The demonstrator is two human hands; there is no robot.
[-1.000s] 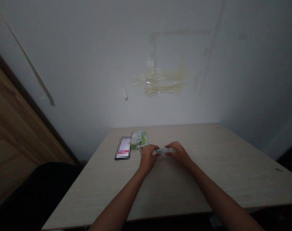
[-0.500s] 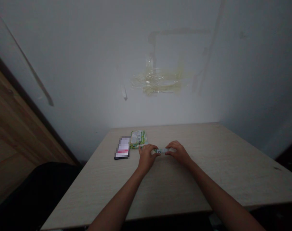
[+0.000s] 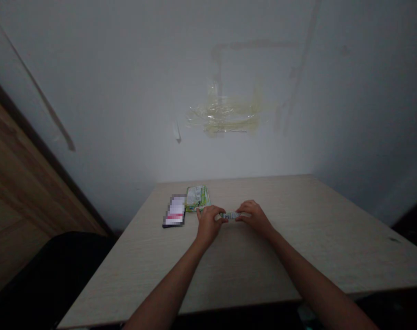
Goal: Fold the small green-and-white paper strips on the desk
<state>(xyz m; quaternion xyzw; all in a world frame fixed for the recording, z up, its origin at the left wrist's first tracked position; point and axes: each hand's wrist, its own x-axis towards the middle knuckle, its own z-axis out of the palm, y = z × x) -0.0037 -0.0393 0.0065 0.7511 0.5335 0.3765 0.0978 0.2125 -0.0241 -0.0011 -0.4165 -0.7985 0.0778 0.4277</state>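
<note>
Above the table (image 3: 297, 256), both hands (image 3: 210, 224) (image 3: 255, 217) pinch a packet (image 3: 230, 215).

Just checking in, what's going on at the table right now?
A person is working with bare hands at a pale table. Their left grip and right grip pinch opposite ends of a small packet, held between them in front of the body. A green packet lies flat just beyond the left grip, and a blurred dark item lies beside it, further left.
</note>
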